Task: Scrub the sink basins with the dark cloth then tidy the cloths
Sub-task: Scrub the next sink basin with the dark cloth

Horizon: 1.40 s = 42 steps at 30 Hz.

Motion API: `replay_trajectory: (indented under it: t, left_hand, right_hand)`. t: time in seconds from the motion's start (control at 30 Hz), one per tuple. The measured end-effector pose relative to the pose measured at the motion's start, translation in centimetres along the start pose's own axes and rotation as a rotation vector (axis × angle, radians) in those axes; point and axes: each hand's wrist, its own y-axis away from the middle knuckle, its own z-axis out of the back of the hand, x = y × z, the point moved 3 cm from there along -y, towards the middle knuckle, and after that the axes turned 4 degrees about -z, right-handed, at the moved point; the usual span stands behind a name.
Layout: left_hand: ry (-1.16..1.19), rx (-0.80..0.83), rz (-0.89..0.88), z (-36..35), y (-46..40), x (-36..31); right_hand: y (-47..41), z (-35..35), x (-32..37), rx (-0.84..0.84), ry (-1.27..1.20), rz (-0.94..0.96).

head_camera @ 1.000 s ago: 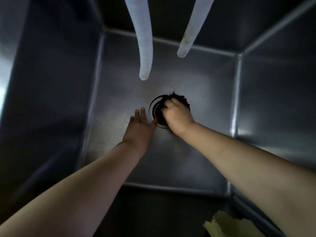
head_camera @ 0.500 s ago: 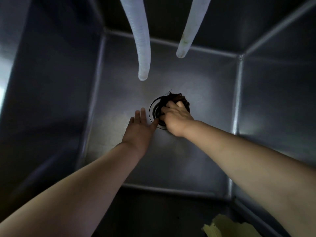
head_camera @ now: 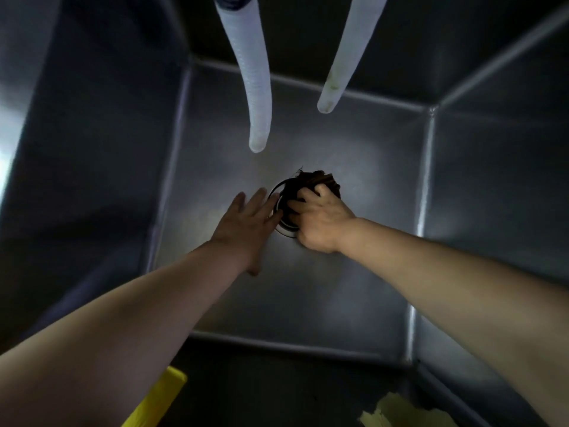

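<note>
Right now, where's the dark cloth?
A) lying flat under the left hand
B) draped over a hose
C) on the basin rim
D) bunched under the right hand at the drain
D: the right hand grips the bunched dark cloth on the drain, while the left hand lies flat and open on the basin floor beside it.

I count 2 white hoses [head_camera: 251, 75] [head_camera: 348, 53] hanging beyond my fingertips, 1 drain ring [head_camera: 284, 224] between my 2 hands [head_camera: 246, 223] [head_camera: 323, 221], 1 dark cloth [head_camera: 320, 179] under right-hand fingers, 1 steel basin [head_camera: 308, 291].
</note>
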Motion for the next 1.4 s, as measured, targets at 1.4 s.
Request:
replay_trajectory:
  t: [1.4]
  left_hand:
    - [0.151,-0.059,0.0,-1.3,-0.3,0.6]
  right_hand:
    - [-0.3,-1.2,0.5,-0.201,-0.729,-0.491]
